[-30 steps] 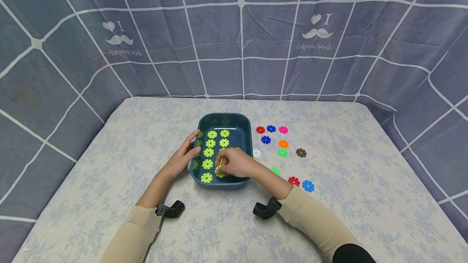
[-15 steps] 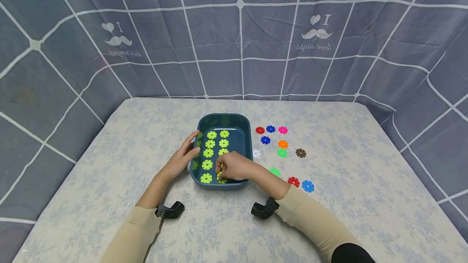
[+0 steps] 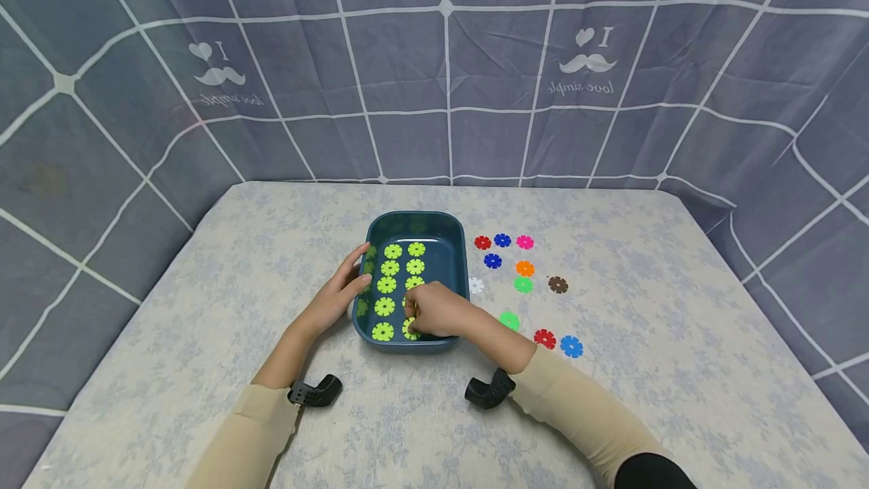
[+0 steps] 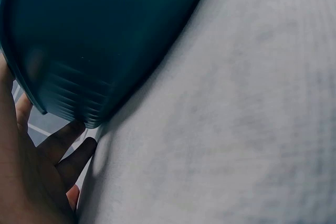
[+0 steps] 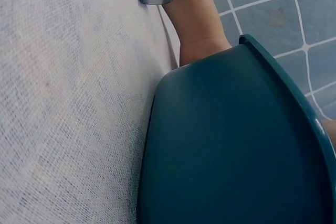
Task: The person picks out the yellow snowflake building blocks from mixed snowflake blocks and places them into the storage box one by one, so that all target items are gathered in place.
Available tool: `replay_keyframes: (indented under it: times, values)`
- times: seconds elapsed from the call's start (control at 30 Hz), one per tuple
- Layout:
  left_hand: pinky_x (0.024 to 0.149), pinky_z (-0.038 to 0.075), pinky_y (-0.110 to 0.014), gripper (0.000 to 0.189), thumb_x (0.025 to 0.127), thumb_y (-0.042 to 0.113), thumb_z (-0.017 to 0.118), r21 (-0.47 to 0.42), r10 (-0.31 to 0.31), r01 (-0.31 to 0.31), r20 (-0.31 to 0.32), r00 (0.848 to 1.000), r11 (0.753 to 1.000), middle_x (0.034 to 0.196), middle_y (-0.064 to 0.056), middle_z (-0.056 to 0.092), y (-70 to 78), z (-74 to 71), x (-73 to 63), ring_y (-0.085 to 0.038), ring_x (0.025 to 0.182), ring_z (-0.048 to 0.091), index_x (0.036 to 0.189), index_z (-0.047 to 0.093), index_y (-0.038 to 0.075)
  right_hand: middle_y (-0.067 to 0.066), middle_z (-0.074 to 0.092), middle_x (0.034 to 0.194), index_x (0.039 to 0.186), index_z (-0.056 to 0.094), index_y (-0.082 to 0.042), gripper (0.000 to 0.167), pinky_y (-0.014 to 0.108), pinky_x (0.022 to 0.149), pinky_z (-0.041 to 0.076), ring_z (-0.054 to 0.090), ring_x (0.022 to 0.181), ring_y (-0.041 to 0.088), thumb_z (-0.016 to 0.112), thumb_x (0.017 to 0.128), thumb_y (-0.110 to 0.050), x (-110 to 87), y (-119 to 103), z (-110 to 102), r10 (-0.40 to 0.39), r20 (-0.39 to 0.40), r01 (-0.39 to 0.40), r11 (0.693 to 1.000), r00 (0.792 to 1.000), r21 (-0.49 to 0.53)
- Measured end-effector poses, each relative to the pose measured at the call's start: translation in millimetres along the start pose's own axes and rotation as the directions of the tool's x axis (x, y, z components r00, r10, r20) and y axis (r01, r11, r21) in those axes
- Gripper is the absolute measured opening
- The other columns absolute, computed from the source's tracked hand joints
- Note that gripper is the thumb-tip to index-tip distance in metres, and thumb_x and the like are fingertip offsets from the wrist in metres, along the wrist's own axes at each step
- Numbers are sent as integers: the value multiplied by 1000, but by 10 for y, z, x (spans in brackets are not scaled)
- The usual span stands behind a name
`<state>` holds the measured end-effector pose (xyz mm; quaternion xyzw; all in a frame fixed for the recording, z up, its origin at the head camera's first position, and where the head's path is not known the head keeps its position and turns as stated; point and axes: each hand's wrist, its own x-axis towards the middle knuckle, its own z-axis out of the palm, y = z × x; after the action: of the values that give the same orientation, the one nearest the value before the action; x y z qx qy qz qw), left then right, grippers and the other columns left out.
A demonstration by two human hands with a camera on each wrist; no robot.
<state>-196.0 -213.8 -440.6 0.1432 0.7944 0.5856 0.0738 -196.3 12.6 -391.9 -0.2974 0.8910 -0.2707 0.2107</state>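
A dark teal plastic bin [image 3: 443,259] stands on the table, with yellow-green notched plastic discs [image 3: 385,306] laid in two columns on its floor. My left hand [image 3: 331,302] rests against the bin's left side, thumb and index fingertip at the rim; the left wrist view shows spread fingers [image 4: 62,140] at the outer wall. Reaching over the right rim, my right hand [image 3: 440,309] has its fingers curled down into the bin. Its thumb and fingertips pinch a yellow-green disc [image 3: 407,330] at the near end of the right column. The bin's wall hides these fingertips in the right wrist view.
Loose discs lie right of the bin: red [image 3: 483,243], blue [image 3: 492,261], pink [image 3: 525,243], orange [image 3: 525,269], green [image 3: 523,285], brown [image 3: 558,285] and white [image 3: 477,286]. Another green disc [image 3: 509,321] lies close beside my right forearm. A tile-patterned curtain [image 3: 495,59] surrounds the table.
My right hand has moved slightly nearer me with its disc, down to the near end of the right column. My left hand and the bin have stayed in place.
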Motion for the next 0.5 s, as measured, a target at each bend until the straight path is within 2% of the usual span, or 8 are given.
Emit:
replay_keyframes:
  times: [0.27, 0.5]
  values:
    - [108, 26, -62, 60, 105, 26, 45, 5, 1, -1, -1, 1000, 1000, 156, -24, 22, -12, 5, 6, -42, 142, 24, 158, 16, 24, 0, 56, 68, 76, 63, -9, 15, 24, 59, 43, 50, 65, 13, 75, 83, -5, -10, 0, -1, 17, -13, -17, 1000, 1000, -22]
    - [108, 25, -62, 60, 105, 26, 44, 7, 4, -4, -2, 1000, 1000, 157, -24, 20, -20, 6, 1, -42, 143, 22, 158, 16, 24, 0, 56, 67, 78, 63, -8, 13, 24, 59, 43, 50, 62, 13, 72, 84, -3, -19, 17, 11, -10, -27, 10, 1000, 1000, -15]
